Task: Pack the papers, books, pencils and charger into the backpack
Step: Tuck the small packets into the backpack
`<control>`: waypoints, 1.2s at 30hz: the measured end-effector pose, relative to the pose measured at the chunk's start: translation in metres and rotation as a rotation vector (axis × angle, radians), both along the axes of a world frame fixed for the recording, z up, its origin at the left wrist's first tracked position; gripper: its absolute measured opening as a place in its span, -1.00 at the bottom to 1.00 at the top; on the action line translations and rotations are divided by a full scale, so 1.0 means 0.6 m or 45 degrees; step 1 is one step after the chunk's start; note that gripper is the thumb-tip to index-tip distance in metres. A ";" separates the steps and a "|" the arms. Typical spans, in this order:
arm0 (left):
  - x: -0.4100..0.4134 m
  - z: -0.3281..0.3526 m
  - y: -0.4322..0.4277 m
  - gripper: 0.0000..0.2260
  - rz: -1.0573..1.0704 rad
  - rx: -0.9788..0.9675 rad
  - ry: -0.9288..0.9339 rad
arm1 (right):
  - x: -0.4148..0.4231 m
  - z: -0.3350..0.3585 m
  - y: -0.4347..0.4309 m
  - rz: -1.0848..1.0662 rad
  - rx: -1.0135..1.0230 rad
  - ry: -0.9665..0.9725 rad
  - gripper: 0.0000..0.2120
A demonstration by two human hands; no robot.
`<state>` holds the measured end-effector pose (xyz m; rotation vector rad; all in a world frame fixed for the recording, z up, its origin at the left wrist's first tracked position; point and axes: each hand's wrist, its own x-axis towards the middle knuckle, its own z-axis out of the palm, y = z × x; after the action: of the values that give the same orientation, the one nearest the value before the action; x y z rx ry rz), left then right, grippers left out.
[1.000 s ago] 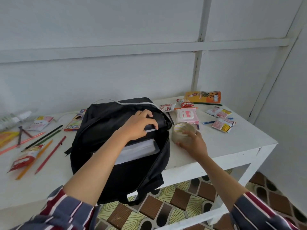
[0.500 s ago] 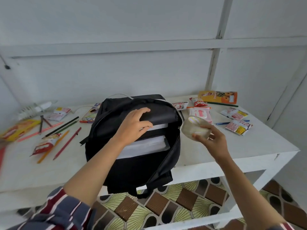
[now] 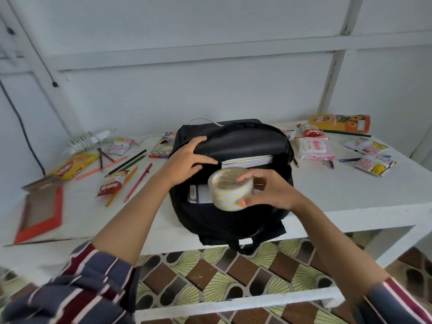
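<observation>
A black backpack lies open on the white table. White papers and books show inside its mouth. My left hand grips the upper flap of the opening and holds it back. My right hand holds a roll of clear tape just above the opening. Several coloured pencils lie loose on the table left of the bag. A white charger with its cable sits at the back left.
Snack packets and a pencil box lie left of the bag. A pink tissue pack, an orange packet and more sachets lie to the right. A red-edged frame sits at the far left. Patterned floor tiles show below.
My right hand lifted the tape roll from the table right of the bag and carried it left, over the backpack's opening. The left hand kept its hold on the flap.
</observation>
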<state>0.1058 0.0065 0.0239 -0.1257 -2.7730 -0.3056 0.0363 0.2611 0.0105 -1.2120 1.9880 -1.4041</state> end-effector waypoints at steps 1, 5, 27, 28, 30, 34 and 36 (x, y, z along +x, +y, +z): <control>0.001 0.006 -0.003 -0.64 0.001 0.025 -0.036 | 0.005 -0.004 -0.017 -0.016 0.006 0.010 -0.62; -0.008 0.037 -0.009 -0.66 0.005 0.066 -0.076 | 0.018 -0.028 -0.085 -0.217 -0.014 0.083 -0.65; -0.027 0.069 -0.017 -0.58 0.007 0.154 -0.151 | 0.057 -0.070 -0.170 -0.350 0.322 0.561 -0.57; -0.027 0.070 -0.017 -0.58 0.009 0.158 -0.151 | 0.054 -0.069 -0.177 -0.330 0.367 0.566 -0.54; -0.028 0.071 -0.018 -0.57 0.015 0.176 -0.157 | 0.046 -0.065 -0.188 -0.323 0.427 0.579 -0.53; -0.029 0.071 -0.021 -0.58 0.011 0.223 -0.167 | 0.041 -0.062 -0.187 -0.323 0.362 0.712 -0.57; -0.028 0.072 -0.021 -0.58 0.006 0.247 -0.160 | 0.046 -0.063 -0.180 -0.246 0.331 0.773 -0.58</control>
<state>0.0890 -0.0058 0.0672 -0.0529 -2.8470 -0.5978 0.0641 0.1529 -0.0275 -1.4718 2.6552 -0.8661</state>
